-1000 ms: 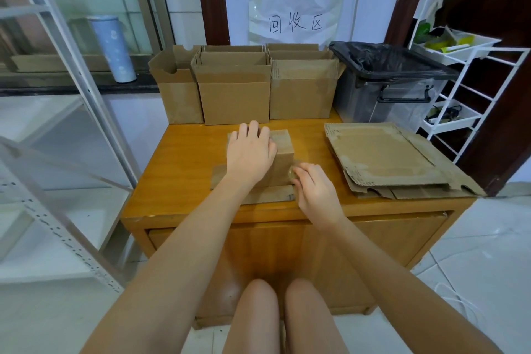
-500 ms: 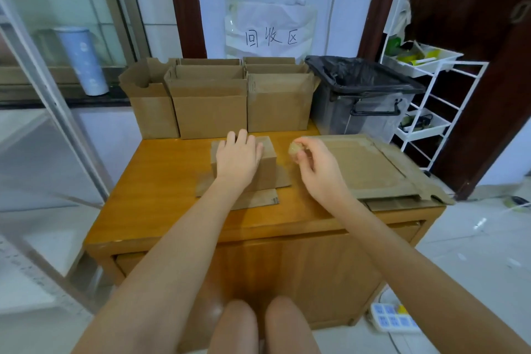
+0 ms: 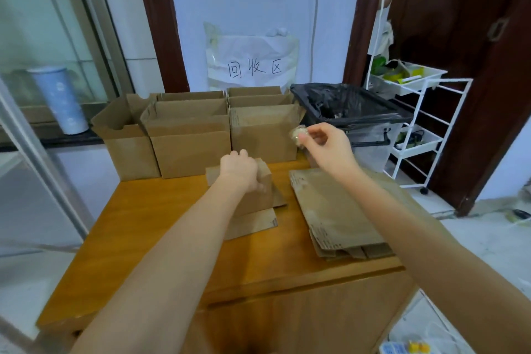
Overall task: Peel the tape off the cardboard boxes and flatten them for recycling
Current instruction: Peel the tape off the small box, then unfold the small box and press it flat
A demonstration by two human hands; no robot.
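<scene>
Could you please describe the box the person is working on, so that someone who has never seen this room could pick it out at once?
Start at the wooden table below the handwritten wall sign. A row of open cardboard boxes stands along its far edge, and a stack of flattened cardboard lies on the right. The small box sits in front of that row, mid-table: the only one gripped by the left hand.

The wooden table [image 3: 149, 227] has an orange-brown top. At its far edge stand three open cardboard boxes [image 3: 189, 138] in a row, touching each other. Near the middle sits a small cardboard box [image 3: 255, 195] with its flaps spread out on the wood. To the right lies a stack of flattened cardboard [image 3: 333, 210] — it reaches the near edge.
</scene>
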